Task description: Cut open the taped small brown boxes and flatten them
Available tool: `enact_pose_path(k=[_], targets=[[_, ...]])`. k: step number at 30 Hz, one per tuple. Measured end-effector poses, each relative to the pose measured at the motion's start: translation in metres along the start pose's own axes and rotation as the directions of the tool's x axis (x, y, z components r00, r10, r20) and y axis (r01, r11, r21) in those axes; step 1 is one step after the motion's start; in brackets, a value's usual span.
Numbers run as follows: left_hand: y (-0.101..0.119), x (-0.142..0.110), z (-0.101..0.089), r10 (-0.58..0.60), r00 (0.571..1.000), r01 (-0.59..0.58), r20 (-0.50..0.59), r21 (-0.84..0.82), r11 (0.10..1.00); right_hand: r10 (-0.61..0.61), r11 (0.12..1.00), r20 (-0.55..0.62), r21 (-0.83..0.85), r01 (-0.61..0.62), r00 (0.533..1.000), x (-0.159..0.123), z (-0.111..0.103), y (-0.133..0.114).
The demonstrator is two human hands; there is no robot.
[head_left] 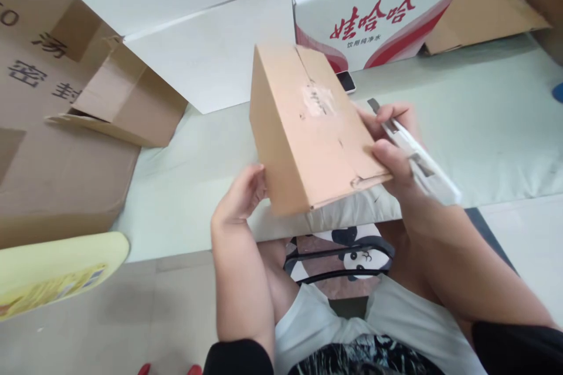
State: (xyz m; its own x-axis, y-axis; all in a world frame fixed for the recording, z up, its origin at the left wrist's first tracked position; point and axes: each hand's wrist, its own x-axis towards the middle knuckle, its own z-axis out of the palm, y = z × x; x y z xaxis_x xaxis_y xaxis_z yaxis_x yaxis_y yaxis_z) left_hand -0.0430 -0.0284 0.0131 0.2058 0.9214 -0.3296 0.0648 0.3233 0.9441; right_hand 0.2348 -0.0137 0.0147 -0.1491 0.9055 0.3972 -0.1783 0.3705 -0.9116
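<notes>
A small brown cardboard box (pixel 303 123) with a torn label patch on top stands tilted on the pale green mat (pixel 484 129) in front of me. My left hand (pixel 241 193) presses against its left side near the lower corner, fingers curled on the wall. My right hand (pixel 393 140) rests on the box's right edge and is closed around a white utility knife (pixel 417 158), whose metal blade points up and away past my fingers.
A white carton with red lettering (pixel 373 6) stands behind the box, with a dark phone (pixel 346 81) at its foot. Open brown cartons (pixel 127 99) lie at the left, another flap (pixel 479 12) at the right. A yellow board (pixel 53 269) lies on the floor.
</notes>
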Motion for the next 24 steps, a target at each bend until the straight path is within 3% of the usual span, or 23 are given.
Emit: enact_pose_path(k=[3,5,7,9,10,12,14,15,17,19,24], targets=[[0.001,0.001,0.005,-0.236,0.963,0.218,0.128,0.140,0.966,-0.041,0.999,-0.001,-0.026,0.041,0.999,-0.003,-0.003,-0.013],[0.004,-0.001,0.004,-0.246,0.969,0.232,0.024,0.256,0.939,-0.018,0.988,0.054,-0.153,0.026,0.998,-0.005,-0.008,-0.018],[0.007,-0.003,0.004,-0.051,0.980,0.111,-0.193,0.313,0.943,0.038,0.959,0.179,-0.282,0.014,0.983,-0.005,-0.011,-0.019],[0.009,-0.004,0.007,0.281,0.900,-0.144,-0.334,0.380,0.914,0.092,0.932,0.304,-0.362,0.025,0.948,-0.003,-0.011,-0.018],[0.009,-0.003,0.011,0.429,0.843,-0.272,-0.324,0.430,0.861,0.101,0.924,0.357,-0.379,0.045,0.929,-0.002,-0.009,-0.018],[0.009,-0.001,0.023,0.617,0.770,-0.466,-0.164,0.516,0.718,0.077,0.915,0.397,-0.392,0.093,0.915,-0.002,-0.004,-0.018],[0.008,0.003,0.038,0.672,0.740,-0.568,0.030,0.564,0.600,0.023,0.906,0.303,-0.409,0.108,0.953,-0.003,0.002,-0.022],[0.007,0.005,0.045,0.676,0.732,-0.587,0.085,0.583,0.563,-0.012,0.903,0.185,-0.420,0.090,0.983,-0.004,0.005,-0.025],[0.006,0.008,0.056,0.680,0.723,-0.595,0.121,0.610,0.524,-0.054,0.912,-0.095,-0.410,0.011,0.994,-0.006,0.009,-0.032],[0.004,0.009,0.062,0.696,0.711,-0.595,0.106,0.617,0.514,-0.025,0.939,-0.252,-0.337,-0.064,0.967,-0.007,0.011,-0.040],[0.002,0.009,0.072,0.753,0.650,-0.641,0.103,0.606,0.470,0.073,0.982,-0.232,-0.155,-0.111,0.970,-0.006,0.013,-0.044]])
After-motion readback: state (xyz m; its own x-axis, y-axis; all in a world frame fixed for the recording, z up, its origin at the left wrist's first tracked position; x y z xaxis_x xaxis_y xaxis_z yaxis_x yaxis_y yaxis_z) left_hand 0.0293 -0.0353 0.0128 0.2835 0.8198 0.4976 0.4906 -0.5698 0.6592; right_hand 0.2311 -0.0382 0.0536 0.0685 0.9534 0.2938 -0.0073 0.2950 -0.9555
